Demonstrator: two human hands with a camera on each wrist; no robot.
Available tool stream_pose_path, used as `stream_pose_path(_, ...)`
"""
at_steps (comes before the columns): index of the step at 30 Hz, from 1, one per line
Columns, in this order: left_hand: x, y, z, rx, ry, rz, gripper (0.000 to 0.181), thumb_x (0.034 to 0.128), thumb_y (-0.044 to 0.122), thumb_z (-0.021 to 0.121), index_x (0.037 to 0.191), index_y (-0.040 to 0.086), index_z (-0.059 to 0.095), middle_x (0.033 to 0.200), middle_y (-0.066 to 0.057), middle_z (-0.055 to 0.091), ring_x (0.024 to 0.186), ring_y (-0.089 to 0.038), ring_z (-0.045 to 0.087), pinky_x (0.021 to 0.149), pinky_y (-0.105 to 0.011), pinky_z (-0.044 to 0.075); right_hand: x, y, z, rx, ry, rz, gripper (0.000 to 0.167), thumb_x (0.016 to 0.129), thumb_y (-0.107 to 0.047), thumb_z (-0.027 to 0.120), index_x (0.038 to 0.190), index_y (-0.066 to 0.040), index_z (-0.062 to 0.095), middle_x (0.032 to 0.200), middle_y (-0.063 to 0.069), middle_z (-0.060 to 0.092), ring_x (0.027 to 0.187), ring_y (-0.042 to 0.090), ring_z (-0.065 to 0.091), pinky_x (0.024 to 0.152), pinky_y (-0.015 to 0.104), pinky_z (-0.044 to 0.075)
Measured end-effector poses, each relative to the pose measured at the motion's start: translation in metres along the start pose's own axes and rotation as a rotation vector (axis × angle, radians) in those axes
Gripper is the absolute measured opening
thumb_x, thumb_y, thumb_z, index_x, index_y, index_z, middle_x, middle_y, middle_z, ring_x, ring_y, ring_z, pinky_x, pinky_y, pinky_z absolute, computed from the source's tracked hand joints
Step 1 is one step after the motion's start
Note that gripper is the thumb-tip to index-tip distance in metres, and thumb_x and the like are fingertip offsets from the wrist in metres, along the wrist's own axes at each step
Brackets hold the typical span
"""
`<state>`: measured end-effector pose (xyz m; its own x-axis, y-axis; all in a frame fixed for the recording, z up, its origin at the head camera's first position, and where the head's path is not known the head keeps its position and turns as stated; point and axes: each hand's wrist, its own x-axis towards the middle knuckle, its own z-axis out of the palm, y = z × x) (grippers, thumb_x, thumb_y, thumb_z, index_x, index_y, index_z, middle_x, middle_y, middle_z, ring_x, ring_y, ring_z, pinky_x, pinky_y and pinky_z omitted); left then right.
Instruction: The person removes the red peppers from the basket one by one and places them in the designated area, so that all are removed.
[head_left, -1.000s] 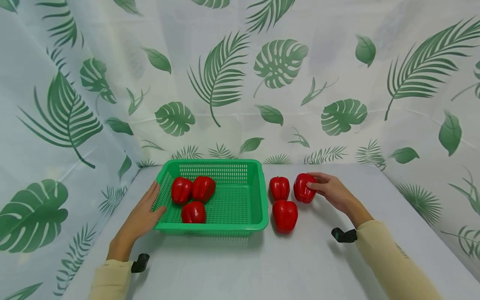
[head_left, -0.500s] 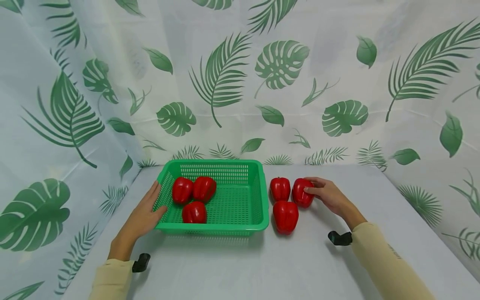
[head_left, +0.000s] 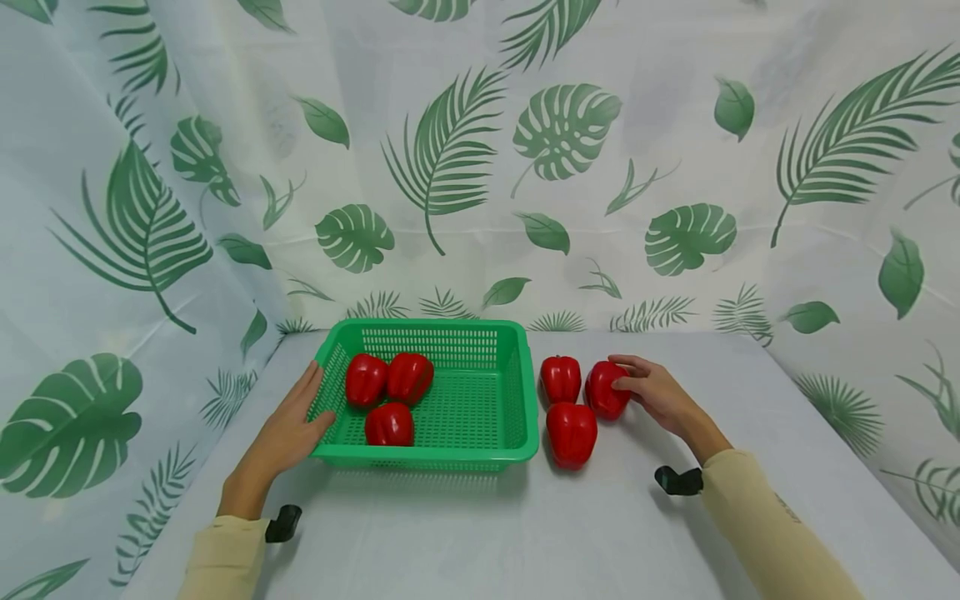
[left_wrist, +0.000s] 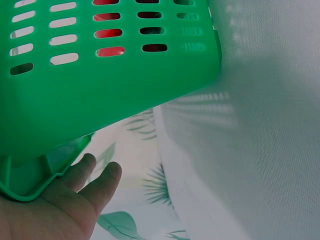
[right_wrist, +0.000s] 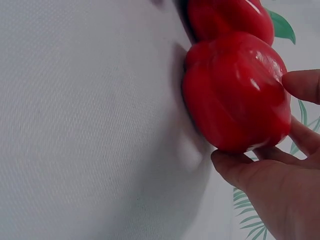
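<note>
Right of the green basket (head_left: 424,454), a red pepper (head_left: 607,392) sits in the right-hand grip (head_left: 660,402)!

Out on the desk (head_left: 450,542), that right-hand grip has the pepper by its flank: thumb on one side, fingers curled on the other, spread only as far as the plump body demands. Whether its underside touches the desk, I can't tell. And look at that gloss! The skin shines hard, so it looks stiff and slippery, and likely light if it's a hollow model; a real one would bruise. Best hold, you'd say, is right across its broad middle, pads in the grooves between lobes, with no need for a crush.

Now the neighbours, and it's crowded on the basket side! A rear loose pepper (head_left: 560,380) and a front loose pepper (head_left: 572,435) stand between the held one and the basket's right wall, leaving little finger room on that flank. Over that raised wall, three more peppers (head_left: 389,425) bunch towards the left. At the far end, the left-hand grip (head_left: 291,429) lies against the basket's left edge, fingers fairly straight, clutching no pepper. Behind it all hangs a leaf-print sheet (head_left: 585,275), well apart from the action.
</note>
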<state>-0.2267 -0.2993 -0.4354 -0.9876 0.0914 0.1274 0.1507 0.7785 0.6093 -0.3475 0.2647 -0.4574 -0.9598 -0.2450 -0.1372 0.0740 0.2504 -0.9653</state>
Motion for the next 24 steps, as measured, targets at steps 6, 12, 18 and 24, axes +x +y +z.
stream_pose_path(6,0.000,-0.001,0.000,-0.003,-0.001,0.003,0.076,0.1056,0.016,0.055,0.166,-0.010,0.017,0.176,-0.027,0.007,0.159,-0.052,0.010,0.123,-0.071,0.015,0.002,-0.001,0.000,0.002,-0.002,0.004,0.071,0.106,-0.007,0.055,0.168,0.001,0.023,0.170,0.033,0.024,0.151,0.050,0.030,0.115,0.041,0.047)
stream_pose_path(12,0.000,0.000,-0.001,0.005,0.007,0.004,0.074,0.1057,0.017,0.056,0.165,-0.011,0.021,0.176,-0.027,0.008,0.159,-0.053,0.011,0.123,-0.072,0.016,0.003,-0.008,-0.002,-0.044,0.027,-0.015,0.079,0.108,-0.013,0.052,0.173,-0.008,0.009,0.175,0.030,0.004,0.159,0.053,0.006,0.123,0.069,0.020)
stream_pose_path(18,0.000,0.000,-0.001,0.003,0.010,0.002,0.074,0.1058,0.017,0.056,0.165,-0.011,0.021,0.176,-0.026,0.008,0.159,-0.053,0.011,0.123,-0.072,0.016,0.004,-0.021,-0.004,-0.135,0.087,-0.056,0.083,0.112,-0.030,0.050,0.174,-0.018,-0.004,0.177,0.023,-0.010,0.160,0.051,-0.008,0.119,0.078,0.012)
stream_pose_path(24,0.000,0.000,0.000,-0.002,0.007,-0.001,0.074,0.1059,0.018,0.056,0.165,-0.011,0.021,0.176,-0.026,0.008,0.159,-0.053,0.012,0.123,-0.072,0.016,0.003,-0.037,-0.001,-0.126,0.098,-0.099,0.084,0.112,-0.036,0.049,0.174,-0.024,-0.006,0.178,0.014,-0.014,0.162,0.046,-0.011,0.121,0.075,0.010)
